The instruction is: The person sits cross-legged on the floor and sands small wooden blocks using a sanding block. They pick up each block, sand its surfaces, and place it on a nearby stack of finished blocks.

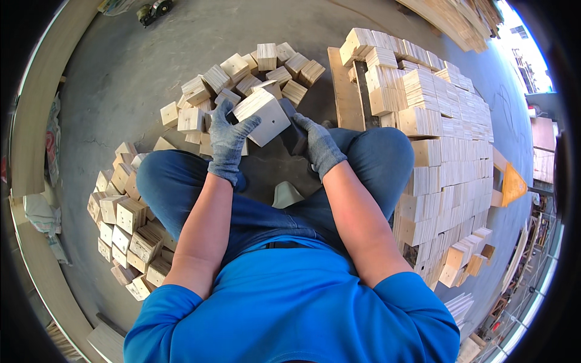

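In a grey work glove, my left hand [228, 140] grips a square wooden block [267, 118] from its left side, thumb across the near face. That pale face has a small dark hole in it. My right hand [322, 146], gloved too, is closed around a dark, flat-sided block [292, 132] whose exact kind I cannot make out. The dark block is up against the right side of the wooden one. Both are above the floor between my bent knees. Just beyond them lies a loose heap of similar wooden blocks [242, 71].
Neat rows of stacked wooden blocks [445, 127] stand on my right beside a plank [346, 91]. Another loose pile of blocks [129, 216] lies by my left knee. An orange triangular piece [513, 184] sticks out past the stack. Long boards [451, 21] lie at the far right.
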Available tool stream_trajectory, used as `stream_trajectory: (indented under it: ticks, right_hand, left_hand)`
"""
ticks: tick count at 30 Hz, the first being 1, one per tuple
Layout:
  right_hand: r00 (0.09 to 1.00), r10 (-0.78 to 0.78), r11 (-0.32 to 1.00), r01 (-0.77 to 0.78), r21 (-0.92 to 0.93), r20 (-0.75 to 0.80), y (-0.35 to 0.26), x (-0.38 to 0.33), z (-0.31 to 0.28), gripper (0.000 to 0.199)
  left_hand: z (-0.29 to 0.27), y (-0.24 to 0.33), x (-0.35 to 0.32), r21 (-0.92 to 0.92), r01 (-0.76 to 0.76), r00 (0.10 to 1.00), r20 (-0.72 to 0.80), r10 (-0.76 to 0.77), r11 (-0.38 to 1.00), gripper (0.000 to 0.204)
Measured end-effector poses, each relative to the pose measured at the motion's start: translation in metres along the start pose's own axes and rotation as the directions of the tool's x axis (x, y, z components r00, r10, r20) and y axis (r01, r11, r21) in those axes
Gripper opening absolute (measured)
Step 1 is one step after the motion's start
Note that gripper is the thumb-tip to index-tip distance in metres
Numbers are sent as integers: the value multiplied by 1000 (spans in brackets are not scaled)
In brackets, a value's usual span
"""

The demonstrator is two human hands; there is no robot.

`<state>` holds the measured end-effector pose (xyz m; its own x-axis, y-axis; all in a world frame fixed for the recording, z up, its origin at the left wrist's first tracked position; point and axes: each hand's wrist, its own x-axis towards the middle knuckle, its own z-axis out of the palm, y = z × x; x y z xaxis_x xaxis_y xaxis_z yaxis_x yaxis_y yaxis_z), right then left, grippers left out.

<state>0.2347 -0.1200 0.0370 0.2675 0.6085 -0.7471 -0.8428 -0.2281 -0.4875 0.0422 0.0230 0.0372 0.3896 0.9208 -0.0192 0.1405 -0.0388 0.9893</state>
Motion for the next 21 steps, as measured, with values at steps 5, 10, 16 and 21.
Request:
stream_trajectory:
  ticks: [5,10,16,21]
  right_hand:
    - [1000,-12,999,12,-52,1,11,8,-5,31]
    - [996,-22,999,24,-31,84,28,18,-10,34]
    - [992,69,997,-71,14,107,33,13,-4,41]
    - [991,33,999,-35,18,133,28,10,2,42]
  left_hand:
    - [-1,16,-3,-82,97,995,31,-95,992,80]
    - [8,24,-4,-242,197,979,93,-180,950,81]
    - [13,15,-5,-229,237,966,161,-203,944,95]
    - [15,18,-11,-42,2,993,114,3,999,96]
